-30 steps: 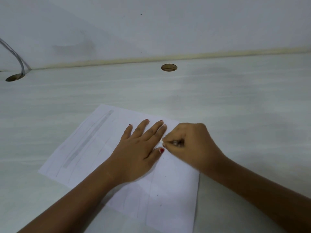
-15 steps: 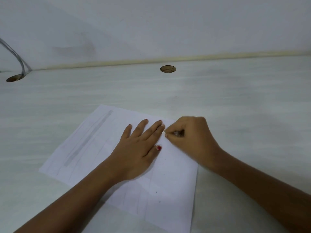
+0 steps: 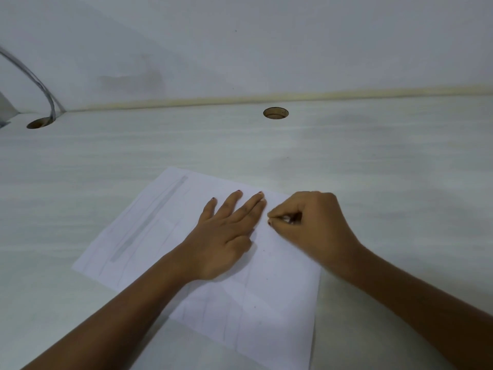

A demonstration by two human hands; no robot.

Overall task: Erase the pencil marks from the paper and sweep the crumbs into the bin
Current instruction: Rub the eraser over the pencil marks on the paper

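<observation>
A white sheet of paper [image 3: 277, 295] lies at an angle on the pale desk, with a broad grey pencil streak [image 3: 149, 220] near its left edge and fainter lines lower down. My left hand [image 3: 226, 236] lies flat on the paper, fingers straight and pressing it down. Just to its right, my right hand [image 3: 312, 228] is curled, its fingertips pinching a small pale eraser [image 3: 286, 218] against the paper near the far edge. Most of the eraser is hidden inside the fingers. A few dark specks lie on the sheet.
The desk [image 3: 386, 182] runs back to a white wall. A round cable hole [image 3: 275, 113] sits in the desk straight ahead. A second hole [image 3: 38, 123] at far left has grey cables [image 3: 34, 81] rising from it. No bin is in view.
My right hand with the eraser moved away from me along the paper by half a second ago and has barely shifted since. My left hand stays flat in place.
</observation>
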